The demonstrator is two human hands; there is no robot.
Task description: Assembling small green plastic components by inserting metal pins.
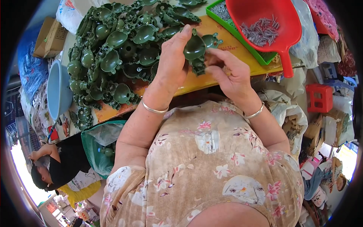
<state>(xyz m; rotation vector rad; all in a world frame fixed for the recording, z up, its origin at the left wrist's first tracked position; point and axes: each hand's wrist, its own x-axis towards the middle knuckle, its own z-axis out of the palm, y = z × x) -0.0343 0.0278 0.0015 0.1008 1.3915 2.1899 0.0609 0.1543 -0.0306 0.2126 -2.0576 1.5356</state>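
Note:
A dark green plastic shell piece (194, 48), with a round, shiny bowl and a knobbly lower end, is held up near the table's front edge. My left hand (173, 56) grips it from the left, thumb pointing up and the other fingers mostly hidden. From the right, my right hand (231, 73) closes its thumb and forefinger on the side of the same piece; whether a small part is also between those fingertips cannot be seen. Just behind lies another green shell piece (211, 40). A large heap of similar green shell pieces (117, 39) covers the table to the left.
A red scoop (289, 30) with metal springs (261, 32) rests over a green tray (264, 57) at the right of the yellow tabletop (242, 60). A blue basin (58, 89) stands far left, above a green bag (98, 145). Another person (64, 162) is at lower left.

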